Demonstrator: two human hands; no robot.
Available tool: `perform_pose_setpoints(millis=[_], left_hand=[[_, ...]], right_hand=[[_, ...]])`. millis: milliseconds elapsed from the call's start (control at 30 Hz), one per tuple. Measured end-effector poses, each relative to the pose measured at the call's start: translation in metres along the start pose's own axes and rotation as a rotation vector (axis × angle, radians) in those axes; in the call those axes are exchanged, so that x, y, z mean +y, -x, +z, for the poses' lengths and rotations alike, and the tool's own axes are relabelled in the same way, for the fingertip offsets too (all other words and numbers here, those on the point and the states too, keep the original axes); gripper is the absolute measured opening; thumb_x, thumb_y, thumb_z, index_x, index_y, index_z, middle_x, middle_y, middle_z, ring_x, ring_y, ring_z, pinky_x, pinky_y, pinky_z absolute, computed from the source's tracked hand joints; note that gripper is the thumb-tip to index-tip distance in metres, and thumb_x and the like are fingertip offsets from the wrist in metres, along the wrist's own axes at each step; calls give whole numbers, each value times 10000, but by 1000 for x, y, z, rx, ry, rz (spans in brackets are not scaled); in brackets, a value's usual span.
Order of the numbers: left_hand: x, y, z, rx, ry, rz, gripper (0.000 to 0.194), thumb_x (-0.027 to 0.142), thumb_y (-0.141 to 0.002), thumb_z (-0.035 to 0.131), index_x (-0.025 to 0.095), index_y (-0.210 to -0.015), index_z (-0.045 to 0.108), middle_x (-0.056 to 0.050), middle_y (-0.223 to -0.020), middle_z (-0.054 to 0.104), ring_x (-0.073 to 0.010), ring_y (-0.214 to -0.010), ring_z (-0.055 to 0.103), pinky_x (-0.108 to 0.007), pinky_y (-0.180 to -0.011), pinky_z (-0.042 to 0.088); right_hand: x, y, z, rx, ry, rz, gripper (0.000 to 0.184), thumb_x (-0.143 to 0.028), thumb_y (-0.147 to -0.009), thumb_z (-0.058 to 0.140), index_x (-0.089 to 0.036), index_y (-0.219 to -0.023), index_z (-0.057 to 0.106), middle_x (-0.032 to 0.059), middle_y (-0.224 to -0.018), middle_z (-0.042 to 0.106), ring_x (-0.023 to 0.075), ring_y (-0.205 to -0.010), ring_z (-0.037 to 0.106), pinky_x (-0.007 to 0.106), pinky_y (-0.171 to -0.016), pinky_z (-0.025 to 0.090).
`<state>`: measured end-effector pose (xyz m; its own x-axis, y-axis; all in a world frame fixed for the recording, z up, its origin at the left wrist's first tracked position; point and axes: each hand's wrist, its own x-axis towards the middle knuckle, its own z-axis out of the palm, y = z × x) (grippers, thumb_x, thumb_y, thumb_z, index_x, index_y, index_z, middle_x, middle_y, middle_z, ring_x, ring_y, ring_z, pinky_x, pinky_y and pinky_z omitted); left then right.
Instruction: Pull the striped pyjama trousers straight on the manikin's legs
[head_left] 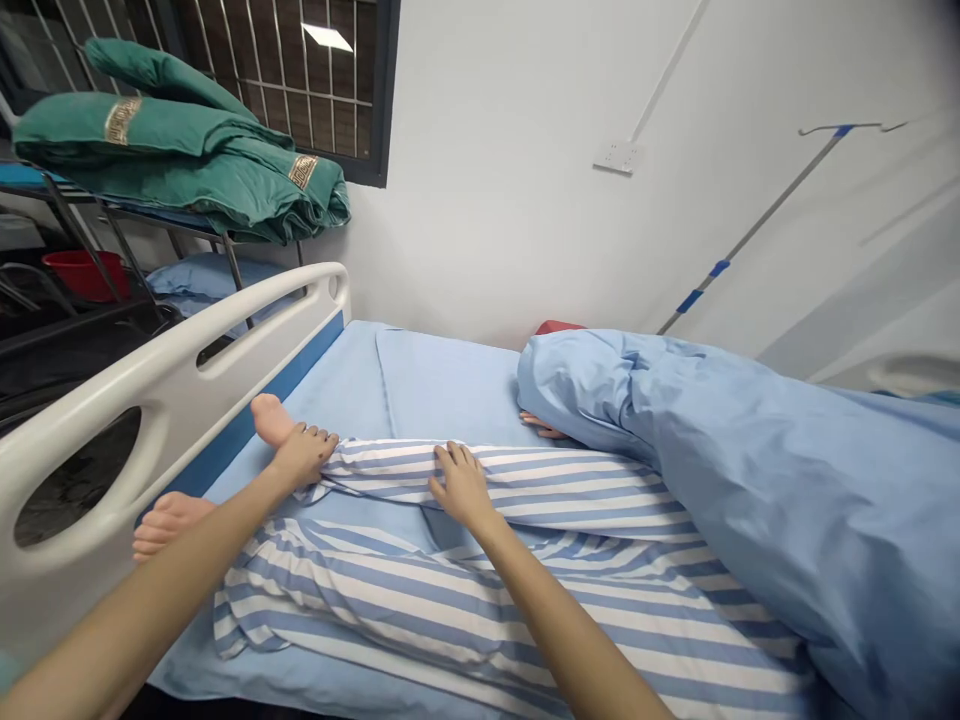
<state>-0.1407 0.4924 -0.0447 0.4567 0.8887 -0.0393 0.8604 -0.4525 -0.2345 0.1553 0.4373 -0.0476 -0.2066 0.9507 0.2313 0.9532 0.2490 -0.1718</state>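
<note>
Two legs in blue-and-white striped trousers [420,600] lie stretched out on the bed. My left hand [306,455] is closed over the far leg's ankle, just behind the bare far foot [271,420]. Further up that same leg, my right hand [461,485] rests on the striped cloth around the knee, its fingers spread. The bare near foot [174,520] is partly covered by my left forearm. A light blue quilt [720,450] hides the upper body. Fingers of the lying person's hand [541,426] stick out from under the quilt's edge.
A white footboard [172,370] closes off the bed's left end. Light blue sheet [450,375] shows beyond the legs. Folded green quilts [187,150] lie on a rack at the back left, near a red basin [88,272]. A drip pole [772,210] leans at the right.
</note>
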Motion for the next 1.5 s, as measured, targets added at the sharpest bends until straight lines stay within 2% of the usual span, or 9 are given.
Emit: perform_pose_setpoints(millis=[333,600,667,733,1000,1167,1300,1400,1500], left_hand=[[-11,-14,-13,-17,-57,45,497,202,-606,582,133,-1092,504,-147,-958,632,-290,-914,548,-399,-790,309],[-26,-32,-116,-22,-183,73,429,262,-636,597,163,-1045,515,-134,-894,642,-267,-870,562,-420,-824,286],[-25,-35,-127,-41,-207,61,453,249,-619,611,162,-1053,515,-133,-900,639,-262,-871,557,-417,-827,286],[-22,-34,-115,-41,-200,51,466,244,-620,609,156,-1069,518,-143,-921,635,-275,-893,549,-425,-827,289],[2,-15,6,19,-105,-32,528,217,-658,543,122,-1175,490,-173,-1063,587,-312,-995,492,-453,-867,291],[1,-8,8,27,-126,-37,616,182,-639,552,123,-1243,448,-183,-1121,557,-322,-1051,465,-491,-939,240],[12,6,-1,163,-25,-107,832,339,-586,641,138,-1337,346,-210,-1333,388,-385,-1258,265,-536,-1013,148],[36,25,-12,327,175,-223,704,415,-680,563,131,-1301,391,-199,-1352,368,-365,-1279,256,-512,-1024,205],[68,58,-23,301,445,-92,476,367,-766,476,169,-1199,484,-125,-1301,449,-255,-1221,386,-381,-1025,306]], right_hand=[[10,58,0,10,-195,44,422,-228,-776,486,-117,-1183,504,151,-1262,453,243,-1173,409,385,-1002,334],[22,74,4,-14,-289,103,351,-227,-787,470,-155,-1124,540,113,-1220,488,219,-1142,443,338,-977,354],[21,75,3,-33,-311,108,324,-222,-789,468,-159,-1095,552,104,-1182,513,208,-1107,466,317,-959,358],[19,76,1,-60,-322,93,293,-214,-790,466,-163,-1062,562,94,-1139,534,196,-1070,484,299,-937,363],[17,76,-5,-110,-321,75,266,-203,-786,473,-170,-1031,571,75,-1041,582,174,-990,519,263,-881,370],[16,74,-5,-99,-355,84,260,-190,-779,464,-163,-1007,587,74,-1026,601,172,-973,536,263,-871,382],[14,74,-15,-8,-394,71,259,-174,-775,447,-170,-988,594,73,-1003,615,180,-983,537,290,-887,388],[9,92,-32,128,-482,35,250,-183,-782,441,-172,-980,592,69,-978,611,182,-950,534,297,-863,398],[2,138,-46,195,-658,133,205,-240,-819,428,-177,-914,599,23,-750,580,135,-690,522,243,-667,415]])
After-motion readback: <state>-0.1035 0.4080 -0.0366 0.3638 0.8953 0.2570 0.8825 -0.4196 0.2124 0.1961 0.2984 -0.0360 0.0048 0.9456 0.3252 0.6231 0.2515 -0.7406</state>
